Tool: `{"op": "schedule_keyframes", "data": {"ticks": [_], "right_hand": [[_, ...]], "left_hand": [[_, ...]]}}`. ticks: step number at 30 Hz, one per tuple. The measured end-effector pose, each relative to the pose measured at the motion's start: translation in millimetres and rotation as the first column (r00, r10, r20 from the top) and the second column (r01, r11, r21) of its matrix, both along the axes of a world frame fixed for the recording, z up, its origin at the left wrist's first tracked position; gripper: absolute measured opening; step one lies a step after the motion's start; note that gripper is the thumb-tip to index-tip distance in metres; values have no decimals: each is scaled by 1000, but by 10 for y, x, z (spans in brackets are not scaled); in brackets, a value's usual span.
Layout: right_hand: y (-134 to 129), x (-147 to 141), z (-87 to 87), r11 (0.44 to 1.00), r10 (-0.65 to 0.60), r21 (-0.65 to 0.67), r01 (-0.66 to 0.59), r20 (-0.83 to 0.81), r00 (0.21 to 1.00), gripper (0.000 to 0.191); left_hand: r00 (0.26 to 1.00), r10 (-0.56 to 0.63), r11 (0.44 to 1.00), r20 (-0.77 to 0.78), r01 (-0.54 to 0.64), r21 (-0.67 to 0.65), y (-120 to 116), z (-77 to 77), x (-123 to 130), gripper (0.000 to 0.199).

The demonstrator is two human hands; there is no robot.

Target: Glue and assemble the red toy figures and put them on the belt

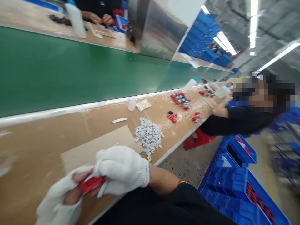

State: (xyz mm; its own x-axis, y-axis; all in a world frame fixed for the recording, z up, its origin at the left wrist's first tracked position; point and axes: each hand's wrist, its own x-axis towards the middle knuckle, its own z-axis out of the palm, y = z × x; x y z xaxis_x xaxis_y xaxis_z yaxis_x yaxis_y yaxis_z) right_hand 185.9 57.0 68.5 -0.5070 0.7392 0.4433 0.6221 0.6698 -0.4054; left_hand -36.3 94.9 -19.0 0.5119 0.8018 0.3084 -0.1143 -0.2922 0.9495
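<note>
Between my two gloved hands, over the near edge of the workbench, is a small red plastic part (90, 183). My left hand (63, 197), in a white glove with bare fingertips, pinches its left end. My right hand (120, 170), also white-gloved, closes over its other end and hides some of it. Beneath and beyond the hands lies a flat sheet of cardboard (100, 145). A heap of small grey-white pieces (148, 136) sits just past my right hand. Farther off are a white pen-like tool (118, 120) and a clear bag of thin sticks (143, 104).
A green conveyor belt (70, 68) runs behind the bench (35, 137). Red parts (181, 100) and a white bottle (189, 85) stand farther right. A co-worker (234, 118) sits there; another person's hands (100, 18) work across the belt. Blue crates (231, 184) stack on the floor.
</note>
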Motion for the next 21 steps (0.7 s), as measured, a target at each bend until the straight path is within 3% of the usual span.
{"op": "schedule_keyframes", "data": {"ticks": [3,6,11,18,21], "right_hand": [[-184,29,-49,988,-86,105,110,-212,974,33],[-269,115,-47,995,-83,24,98,-352,932,33],[-267,161,-42,998,-60,-14,59,-344,937,39],[-279,156,-45,997,-82,-34,76,-299,951,30],[-296,173,-36,997,-69,-54,55,-308,949,31]], "left_hand": [[989,24,999,147,-28,28,-148,282,80,18],[950,-91,996,298,85,33,-130,431,187,29],[939,-142,989,313,150,-3,-89,441,230,29],[961,-116,991,249,95,93,-96,496,249,35],[975,-135,978,176,103,181,-50,542,244,26]]}}
